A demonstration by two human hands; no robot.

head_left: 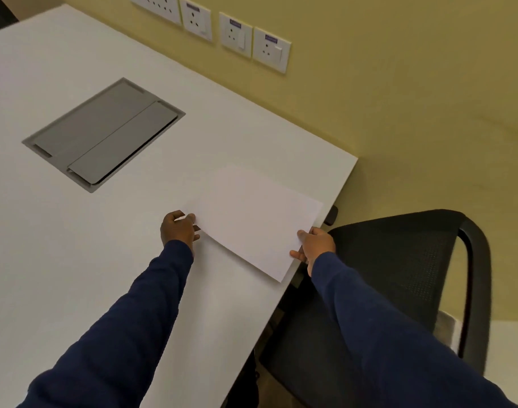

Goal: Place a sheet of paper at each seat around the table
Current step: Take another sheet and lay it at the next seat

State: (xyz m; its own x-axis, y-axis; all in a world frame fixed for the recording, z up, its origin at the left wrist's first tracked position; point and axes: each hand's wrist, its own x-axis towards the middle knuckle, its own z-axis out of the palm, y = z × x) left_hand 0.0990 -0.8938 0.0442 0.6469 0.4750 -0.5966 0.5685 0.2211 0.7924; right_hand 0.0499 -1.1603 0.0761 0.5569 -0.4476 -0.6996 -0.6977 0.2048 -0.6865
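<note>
You've got both hands on one sheet of paper [253, 219] here, right at the tabletop's [75, 260] near right corner. Your left hand [178, 229] pinches the sheet's left corner, thumb on top and fingers curled beneath, so that grip is closed on the paper. Your right hand [315, 245] does the same at the sheet's right edge, thumb lying on top, fingers tucked underneath, also closed on it. Both arms come in wearing dark blue sleeves [128, 334].

The paper sits angled across the corner, its far end over the white tabletop and its right edge running just along the tabletop's edge, beside the chair. Whether it lies flat or hangs slightly lifted is hard to tell; the near edge by your left hand looks a touch raised.

Just to the right, a black mesh chair [399, 275] stands tucked close to the tabletop's side, its curved back frame toward the lower right. Its armrest tip shows just beyond the paper's far right corner.

Further in on the tabletop, well apart from the sheet, a grey cable hatch [104, 134] is set flush into the surface, lid closed. Behind it all, a yellow wall [399, 83] carries a row of white power sockets [237, 35] near the top.
</note>
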